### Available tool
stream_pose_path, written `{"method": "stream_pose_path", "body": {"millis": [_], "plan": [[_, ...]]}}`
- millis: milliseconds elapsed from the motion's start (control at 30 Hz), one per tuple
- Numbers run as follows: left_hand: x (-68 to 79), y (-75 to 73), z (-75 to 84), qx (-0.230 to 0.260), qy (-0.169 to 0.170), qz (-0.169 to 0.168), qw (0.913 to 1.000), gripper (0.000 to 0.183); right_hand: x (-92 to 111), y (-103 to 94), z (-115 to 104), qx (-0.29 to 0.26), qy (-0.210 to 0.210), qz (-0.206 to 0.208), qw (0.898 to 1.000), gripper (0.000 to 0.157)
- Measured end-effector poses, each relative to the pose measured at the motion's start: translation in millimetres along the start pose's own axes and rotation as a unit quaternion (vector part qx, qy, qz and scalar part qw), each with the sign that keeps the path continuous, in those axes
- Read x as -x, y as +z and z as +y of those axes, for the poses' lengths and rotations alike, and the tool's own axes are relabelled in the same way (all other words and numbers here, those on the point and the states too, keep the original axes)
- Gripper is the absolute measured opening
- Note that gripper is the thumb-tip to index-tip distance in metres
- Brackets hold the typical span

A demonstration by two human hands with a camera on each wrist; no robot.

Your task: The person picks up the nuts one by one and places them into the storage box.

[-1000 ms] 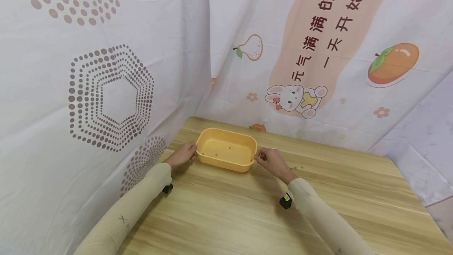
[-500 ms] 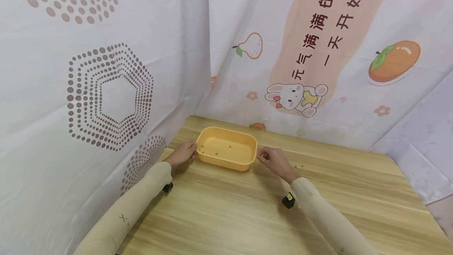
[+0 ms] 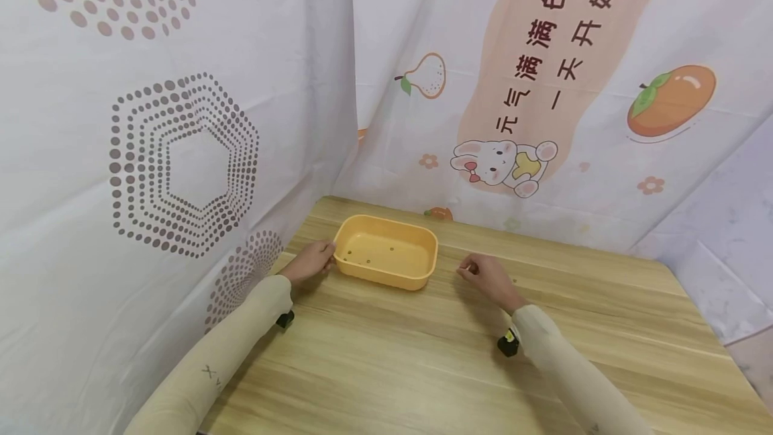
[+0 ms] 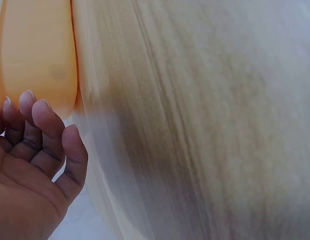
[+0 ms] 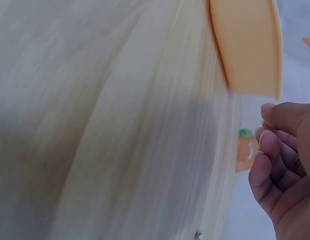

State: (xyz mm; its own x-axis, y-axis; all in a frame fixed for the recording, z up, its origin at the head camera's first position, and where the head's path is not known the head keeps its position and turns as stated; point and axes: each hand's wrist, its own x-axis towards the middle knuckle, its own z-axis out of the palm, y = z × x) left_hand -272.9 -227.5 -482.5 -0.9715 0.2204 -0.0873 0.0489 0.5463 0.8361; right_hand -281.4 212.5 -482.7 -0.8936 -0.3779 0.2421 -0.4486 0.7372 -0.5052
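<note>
A yellow plastic basin (image 3: 417,281) stands toward the back of the wooden table, with several tiny dark pieces inside, one of them a small piece (image 3: 391,248) near the middle. My left hand (image 3: 311,260) holds the basin's left end; its bent fingers (image 4: 47,115) lie against the outer wall in the left wrist view. My right hand (image 3: 488,278) hovers over the table to the right of the basin, apart from it. Its fingers are loosely curled, and nothing shows between thumb and fingertips. In the right wrist view a tiny metallic piece (image 5: 198,235) lies on the table.
The wooden table (image 3: 386,354) spreads in front of and right of the basin. A white patterned curtain (image 3: 181,287) borders its left side, and a printed cloth (image 3: 574,220) hangs behind it. Another tiny piece (image 3: 514,280) lies beyond my right hand.
My right hand has moved from the basin's right rim out to the right. One more tiny piece shows in the basin's left part. My left hand keeps its place.
</note>
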Motion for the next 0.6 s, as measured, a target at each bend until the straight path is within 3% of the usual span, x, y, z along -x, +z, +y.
{"method": "stream_pose_path", "body": {"millis": [600], "plan": [[-3.4, 0.2, -3.7, -0.006, 0.007, -0.001, 1.0, 0.036, 21, -18.4, 38, 0.01, 0.04, 0.009, 0.999, 0.008]]}}
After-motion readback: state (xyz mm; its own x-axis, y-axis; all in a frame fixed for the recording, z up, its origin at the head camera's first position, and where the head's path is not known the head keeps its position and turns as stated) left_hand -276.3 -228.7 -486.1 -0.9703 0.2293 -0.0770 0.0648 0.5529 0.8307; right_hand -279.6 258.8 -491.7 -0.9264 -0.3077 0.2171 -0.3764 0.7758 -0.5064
